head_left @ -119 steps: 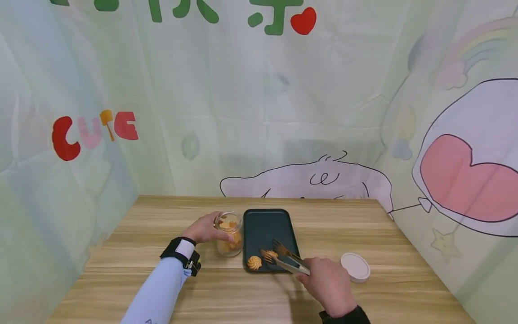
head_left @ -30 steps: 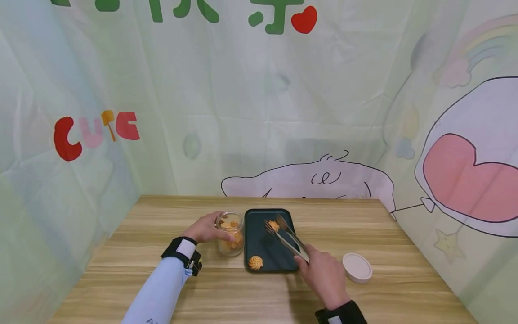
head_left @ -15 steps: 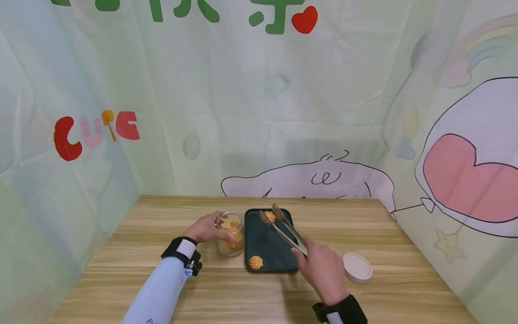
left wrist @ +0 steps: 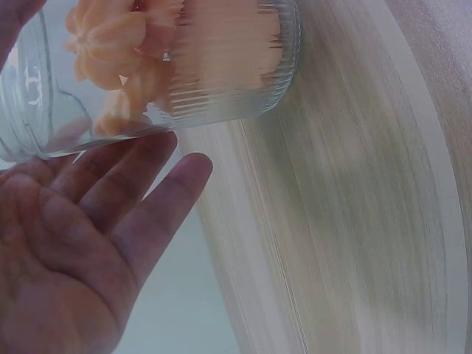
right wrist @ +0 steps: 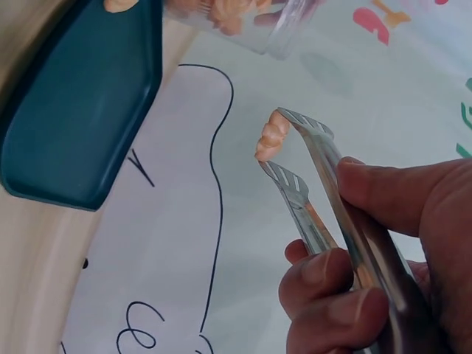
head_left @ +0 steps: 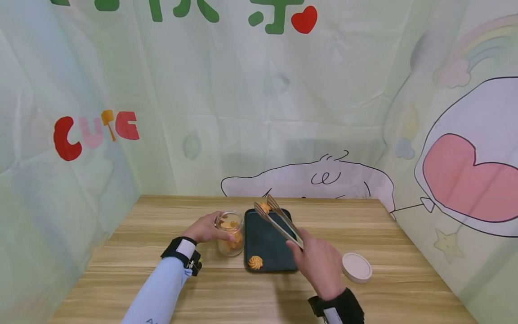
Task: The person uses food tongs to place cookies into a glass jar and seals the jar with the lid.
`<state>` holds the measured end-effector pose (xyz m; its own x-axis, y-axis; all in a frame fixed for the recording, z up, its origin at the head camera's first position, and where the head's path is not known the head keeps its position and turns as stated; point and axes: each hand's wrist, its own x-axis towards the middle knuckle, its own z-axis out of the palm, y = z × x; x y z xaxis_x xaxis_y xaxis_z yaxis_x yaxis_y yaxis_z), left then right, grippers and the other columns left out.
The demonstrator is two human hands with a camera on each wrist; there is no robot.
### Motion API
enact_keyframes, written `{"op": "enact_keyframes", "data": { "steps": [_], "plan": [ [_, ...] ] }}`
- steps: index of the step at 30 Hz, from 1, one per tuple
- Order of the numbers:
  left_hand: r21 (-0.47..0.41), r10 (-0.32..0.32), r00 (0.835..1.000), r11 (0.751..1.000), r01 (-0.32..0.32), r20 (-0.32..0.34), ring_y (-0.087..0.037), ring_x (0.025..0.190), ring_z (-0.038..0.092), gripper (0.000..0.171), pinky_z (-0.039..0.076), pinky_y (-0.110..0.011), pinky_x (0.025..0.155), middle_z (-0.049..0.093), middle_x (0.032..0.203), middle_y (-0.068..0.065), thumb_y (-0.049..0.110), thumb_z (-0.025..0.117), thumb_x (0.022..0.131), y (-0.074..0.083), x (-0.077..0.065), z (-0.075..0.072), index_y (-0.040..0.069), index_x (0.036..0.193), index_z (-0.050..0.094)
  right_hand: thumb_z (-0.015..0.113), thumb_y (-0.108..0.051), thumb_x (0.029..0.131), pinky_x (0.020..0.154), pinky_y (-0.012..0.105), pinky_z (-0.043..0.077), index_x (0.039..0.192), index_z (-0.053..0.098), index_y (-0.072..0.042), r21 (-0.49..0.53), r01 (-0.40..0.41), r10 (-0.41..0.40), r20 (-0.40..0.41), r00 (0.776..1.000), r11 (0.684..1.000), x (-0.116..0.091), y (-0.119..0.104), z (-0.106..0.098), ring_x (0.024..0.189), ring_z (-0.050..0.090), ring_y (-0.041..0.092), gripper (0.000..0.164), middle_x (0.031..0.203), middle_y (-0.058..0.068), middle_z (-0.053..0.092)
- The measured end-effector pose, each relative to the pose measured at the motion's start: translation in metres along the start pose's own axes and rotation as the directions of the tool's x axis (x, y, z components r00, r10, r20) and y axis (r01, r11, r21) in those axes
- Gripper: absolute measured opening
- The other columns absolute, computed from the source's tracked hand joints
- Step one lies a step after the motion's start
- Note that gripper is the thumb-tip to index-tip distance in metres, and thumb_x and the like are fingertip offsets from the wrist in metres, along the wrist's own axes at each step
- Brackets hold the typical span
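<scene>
On the left, my left hand (head_left: 204, 229) holds an open glass jar (head_left: 230, 245) of swirled butter cookies, thumb and fingers around its upper part; the jar stands on the table. My right hand (head_left: 321, 267) grips metal serving tongs (head_left: 285, 227). Their slotted tips pinch one butter cookie (right wrist: 273, 136), lifted over the far end of the dark teal tray (head_left: 269, 245). Another butter cookie (head_left: 255, 263) lies in the tray's near left corner. In the left wrist view, the cookies (left wrist: 110, 40) show through the glass, and part of the left hand lies outside the picture.
A round pale lid (head_left: 357, 267) lies on the wooden table (head_left: 182, 297), right of the right hand. The jar stands close beside the tray's left edge. A printed cloth backdrop (head_left: 259, 112) rises behind the table and at both sides.
The tongs were low at the tray's near side; they have carried the cookie away from me and up, past the tray's far end. The left hand and jar stay put.
</scene>
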<state>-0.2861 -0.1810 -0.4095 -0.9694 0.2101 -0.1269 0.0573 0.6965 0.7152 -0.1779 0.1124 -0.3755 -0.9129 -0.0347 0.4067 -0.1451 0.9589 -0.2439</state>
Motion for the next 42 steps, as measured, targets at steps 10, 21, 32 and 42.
{"op": "enact_keyframes", "data": {
  "steps": [10, 21, 32, 42],
  "plan": [
    [-0.013, 0.005, 1.000, 1.000, -0.005, 0.005, -0.033, 0.127, 0.052, 0.088, 0.039, -0.056, 0.108, 0.060, 0.133, -0.013, 0.038, 0.089, 0.069, 0.001, -0.002, -0.001, 0.007, 0.141, 0.048, 0.071, -0.040, 0.088, 0.039, 0.026, 0.024, 0.121, 0.067, -0.011, -0.001, 0.042, -0.042, -0.010, 0.999, 0.999, 0.006, -0.020, -0.002, 0.044, 0.038, 0.013, 0.044, 0.055, -0.001, 0.051],
    [-0.007, 0.012, 1.000, 1.000, -0.012, 0.006, -0.034, 0.129, 0.051, 0.090, 0.040, -0.055, 0.109, 0.058, 0.137, -0.015, 0.039, 0.088, 0.070, 0.002, -0.003, -0.002, 0.007, 0.143, 0.047, 0.070, -0.040, 0.089, 0.040, 0.023, 0.021, 0.120, 0.067, -0.010, -0.012, 0.120, -0.120, 0.007, 0.993, 0.993, 0.008, -0.041, -0.001, 0.042, 0.033, 0.010, 0.043, 0.050, -0.006, 0.039],
    [-0.033, 0.000, 1.000, 0.999, 0.000, 0.002, -0.034, 0.130, 0.051, 0.087, 0.039, -0.056, 0.109, 0.058, 0.137, -0.014, 0.036, 0.089, 0.068, -0.002, 0.000, 0.000, 0.011, 0.141, 0.049, 0.069, -0.042, 0.089, 0.040, 0.022, 0.019, 0.120, 0.067, -0.011, -0.009, 0.147, -0.146, 0.046, 0.988, 0.989, 0.009, -0.051, 0.003, 0.042, 0.031, 0.010, 0.044, 0.051, -0.006, 0.038],
    [-0.035, 0.003, 1.000, 0.999, -0.003, 0.001, -0.029, 0.122, 0.056, 0.082, 0.040, -0.054, 0.108, 0.065, 0.126, -0.007, 0.035, 0.089, 0.069, -0.001, 0.000, 0.000, 0.011, 0.137, 0.052, 0.070, -0.040, 0.089, 0.039, 0.022, 0.020, 0.123, 0.066, -0.009, 0.027, 0.110, -0.112, 0.067, 0.992, 0.994, 0.008, -0.049, 0.004, 0.042, 0.030, 0.010, 0.046, 0.051, -0.006, 0.036]
  ]
}}
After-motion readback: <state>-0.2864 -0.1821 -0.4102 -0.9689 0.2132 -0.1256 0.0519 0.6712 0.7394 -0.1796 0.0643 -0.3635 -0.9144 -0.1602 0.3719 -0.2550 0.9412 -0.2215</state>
